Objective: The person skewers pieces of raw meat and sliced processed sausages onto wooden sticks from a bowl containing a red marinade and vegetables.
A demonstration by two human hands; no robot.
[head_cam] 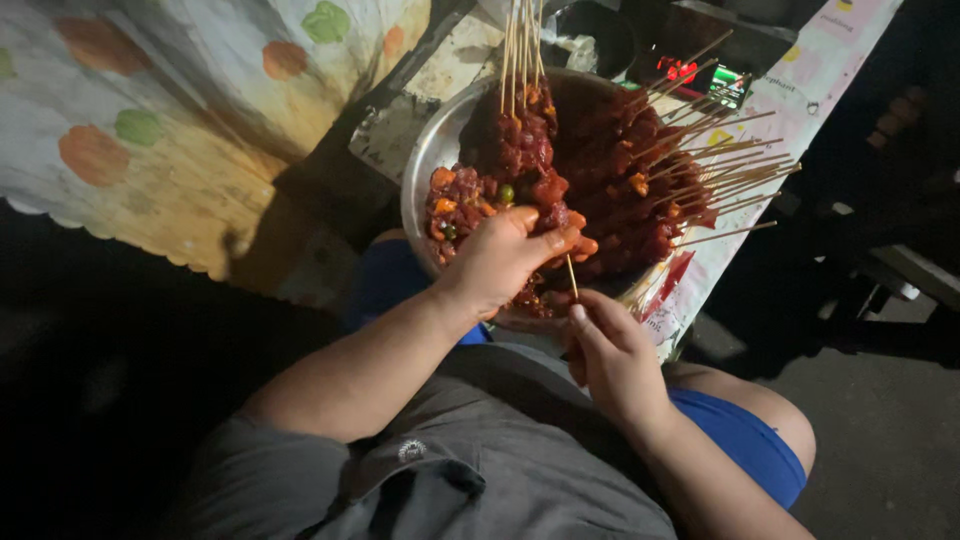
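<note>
Head view: looks straight down over the person's lap at a metal bowl (425, 165) of marinated meat.
Left hand (505, 260): reaches forward into the near side of the bowl, forearm slanting up from the lower left, wrist bent slightly down; fingers curled and closed around meat pieces (550, 190), with sauce on the fingertips.
Right hand (612, 355): sits just under the bowl's near rim, palm turned inward, fingers bunched; thumb and forefinger pinch the lower end of a thin bamboo skewer (571, 273).
Skewer in hand: tilts up and a little left from the right hand's fingertips toward the left hand's fingers, its upper end touching the meat held there.
Meat: dark red chunks with bits of orange and green, heaped in the bowl, mostly left of centre.
Finished skewers (690, 170): loaded sticks lie across the right half of the bowl, bare ends fanning out past the right rim; another bunch (522, 50) stands upright at the back.
Bowl position: rests on a table edge just beyond the person's knees, between a patterned cloth (180, 130) on the left and a printed table cover (790, 90) on the right.
Clothing: grey shirt (480, 470), blue shorts (745, 440).
</note>
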